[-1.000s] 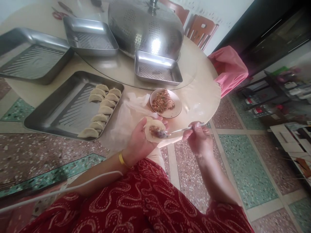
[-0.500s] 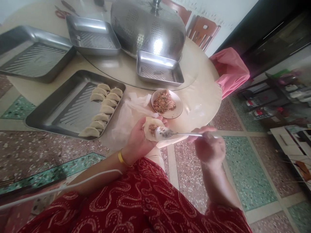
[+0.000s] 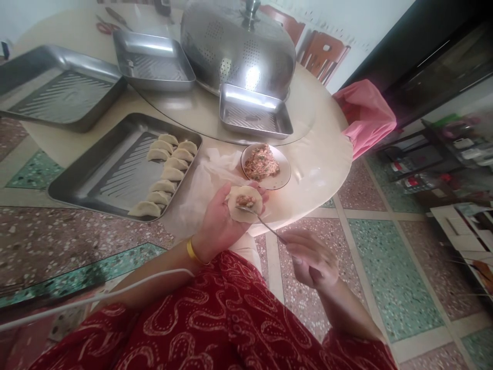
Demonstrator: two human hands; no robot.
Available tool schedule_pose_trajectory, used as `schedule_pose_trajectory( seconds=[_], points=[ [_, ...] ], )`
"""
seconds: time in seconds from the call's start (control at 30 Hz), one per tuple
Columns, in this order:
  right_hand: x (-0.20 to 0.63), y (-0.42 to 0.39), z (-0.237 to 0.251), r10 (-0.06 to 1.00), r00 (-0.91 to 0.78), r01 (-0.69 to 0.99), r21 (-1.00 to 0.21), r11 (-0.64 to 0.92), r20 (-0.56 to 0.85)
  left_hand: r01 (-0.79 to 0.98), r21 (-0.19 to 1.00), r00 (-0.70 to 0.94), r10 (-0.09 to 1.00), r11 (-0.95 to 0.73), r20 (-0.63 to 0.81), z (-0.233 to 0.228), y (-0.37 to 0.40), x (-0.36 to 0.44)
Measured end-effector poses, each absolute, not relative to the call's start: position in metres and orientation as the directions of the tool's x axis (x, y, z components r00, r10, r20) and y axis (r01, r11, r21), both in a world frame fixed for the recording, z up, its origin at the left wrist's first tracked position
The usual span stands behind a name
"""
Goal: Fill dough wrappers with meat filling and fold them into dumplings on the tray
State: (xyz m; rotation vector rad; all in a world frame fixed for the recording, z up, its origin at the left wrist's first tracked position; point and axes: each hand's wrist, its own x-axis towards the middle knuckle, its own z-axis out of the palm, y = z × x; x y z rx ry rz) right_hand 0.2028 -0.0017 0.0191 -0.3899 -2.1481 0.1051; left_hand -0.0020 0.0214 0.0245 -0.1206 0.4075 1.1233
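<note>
A round dumpling wrapper [image 3: 241,213] lies across the palm and fingers of my left hand [image 3: 219,221], which is cupped under it. In its middle sits a small lump of meat filling [image 3: 246,200]. My right hand [image 3: 314,257] grips the handle of a metal spoon [image 3: 269,227], and the spoon's tip touches the filling. Just beyond my left hand, a white plate [image 3: 283,172] carries a mound of minced filling [image 3: 262,162]. To the left, several folded dumplings [image 3: 173,173] line the right side of a metal tray [image 3: 88,177].
Three more metal trays stand farther back: one at left [image 3: 65,97], one behind it [image 3: 156,67], one at centre [image 3: 256,115]. A large perforated steel dome [image 3: 239,51] rises at the back. Crumpled translucent plastic [image 3: 204,180] lies by the plate. A pink bag [image 3: 365,115] hangs at the table's right edge.
My right hand has moved down and left, and the spoon now slants into the wrapper. The bigger spoonful has left the spoon's bowl; filling sits on the wrapper. My left hand has barely moved.
</note>
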Motion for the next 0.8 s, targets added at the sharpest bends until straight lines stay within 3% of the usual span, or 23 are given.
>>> schedule_pose_trajectory(
  seconds=[0.23, 0.4, 0.8],
  points=[
    [0.205, -0.003, 0.020, 0.354, -0.424, 0.240, -0.274, 0.931, 0.834, -0.897, 0.115, 0.349, 0.844, 0.427, -0.408, 0.025, 0.020, -0.002],
    [0.205, -0.004, 0.022, 0.373, -0.349, 0.373, -0.238, 0.897, 0.860, -0.920, 0.108, 0.298, 0.849, 0.378, -0.437, 0.023, 0.020, 0.001],
    [0.181, -0.009, 0.017, 0.409, -0.392, 0.505, -0.179, 0.844, 0.824, -0.953, 0.072, 0.241, 0.879, 0.295, -0.412, 0.023, 0.022, 0.004]
  ],
)
